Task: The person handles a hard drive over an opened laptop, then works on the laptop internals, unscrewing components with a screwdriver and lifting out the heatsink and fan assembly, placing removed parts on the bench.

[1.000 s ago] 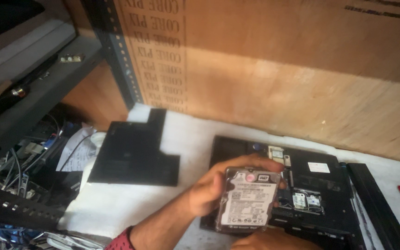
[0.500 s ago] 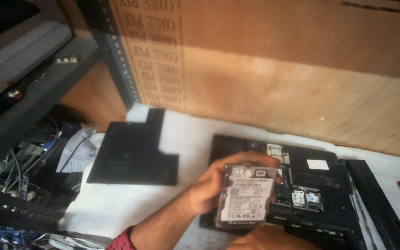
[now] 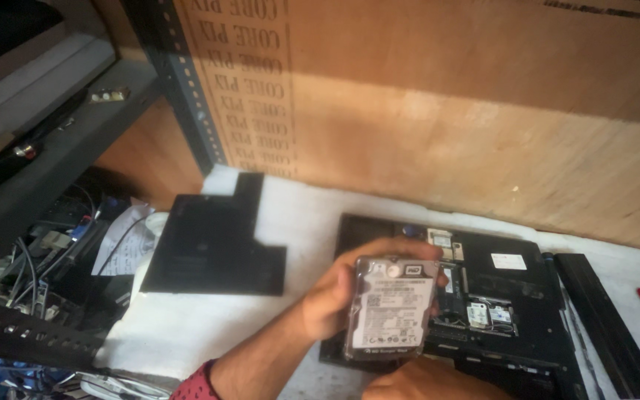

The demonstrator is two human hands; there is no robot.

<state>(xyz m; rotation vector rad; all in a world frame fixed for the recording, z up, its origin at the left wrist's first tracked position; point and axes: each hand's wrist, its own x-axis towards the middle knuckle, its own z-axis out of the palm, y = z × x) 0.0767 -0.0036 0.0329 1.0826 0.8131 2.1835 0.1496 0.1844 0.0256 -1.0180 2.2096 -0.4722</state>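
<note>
Here, left hand (image 3: 335, 300) closed around flat, rectangular metal hard drive (image 3: 390, 310) with glossy label.

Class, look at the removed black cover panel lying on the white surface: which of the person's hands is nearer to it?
Left. The left hand holds the hard drive just to the right of the black cover panel. The right hand sits lower, at the bottom edge, farther right.
</note>
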